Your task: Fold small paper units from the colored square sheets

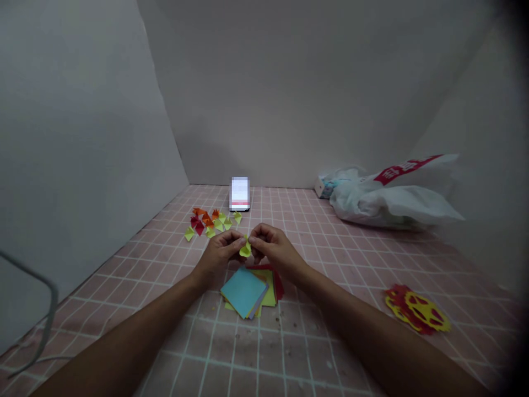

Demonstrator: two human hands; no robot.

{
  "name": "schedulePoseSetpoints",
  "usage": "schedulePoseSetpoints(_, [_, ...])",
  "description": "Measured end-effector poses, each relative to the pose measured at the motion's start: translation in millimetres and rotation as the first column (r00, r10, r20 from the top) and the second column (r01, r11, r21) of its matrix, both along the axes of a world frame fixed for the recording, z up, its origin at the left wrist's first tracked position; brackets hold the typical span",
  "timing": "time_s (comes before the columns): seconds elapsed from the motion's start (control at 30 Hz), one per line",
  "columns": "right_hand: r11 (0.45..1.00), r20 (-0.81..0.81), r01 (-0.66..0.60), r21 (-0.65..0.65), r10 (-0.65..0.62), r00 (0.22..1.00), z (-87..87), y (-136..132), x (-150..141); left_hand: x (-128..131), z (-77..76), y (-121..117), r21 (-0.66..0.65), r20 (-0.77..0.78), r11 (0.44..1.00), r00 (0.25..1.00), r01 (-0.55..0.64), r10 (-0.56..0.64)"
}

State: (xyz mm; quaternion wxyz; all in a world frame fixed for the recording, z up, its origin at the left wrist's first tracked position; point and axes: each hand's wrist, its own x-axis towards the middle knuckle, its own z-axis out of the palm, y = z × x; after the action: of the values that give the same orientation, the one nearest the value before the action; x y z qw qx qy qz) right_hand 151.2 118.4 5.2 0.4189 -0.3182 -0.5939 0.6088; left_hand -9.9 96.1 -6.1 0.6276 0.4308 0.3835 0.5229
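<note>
A small folded piece of yellow paper (245,250) is pinched between my two hands, above the middle of the table. My left hand (223,248) grips its left side with thumb and fingers. On the other side my right hand (269,245) holds it the same way, fingertips close to the left ones. Just below the hands lies a stack of square coloured paper (244,292), light blue on top, with yellow, purple and red sheets fanned out beneath. Beyond my left hand sit several small folded paper pieces (209,221) in orange, red and yellow.
A phone (239,194) with a lit, blurred screen stands near the back wall. White plastic bags (388,204) lie at the back right beside a small box (324,186). Red and yellow cut-out shapes (417,310) rest at the right. A grey cable (53,303) curves at the left.
</note>
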Motion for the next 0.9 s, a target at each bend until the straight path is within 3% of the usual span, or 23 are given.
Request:
schedulePoseSetpoints(0.2, [0.998, -0.055, -0.046, -0.048, 0.044, 0.998, -1.2, 1.3, 1.0, 0.1, 1.7, -0.4, -0.004, 0.019, 1.0, 0.999, 0.031, -0.031])
schedulePoseSetpoints(0.9, [0.998, 0.007, -0.057, 0.024, 0.057, 0.998, 3.8, 2.1, 2.7, 1.6, 5.4, -3.2, -0.002, 0.014, 0.999, 0.999, 0.05, -0.05])
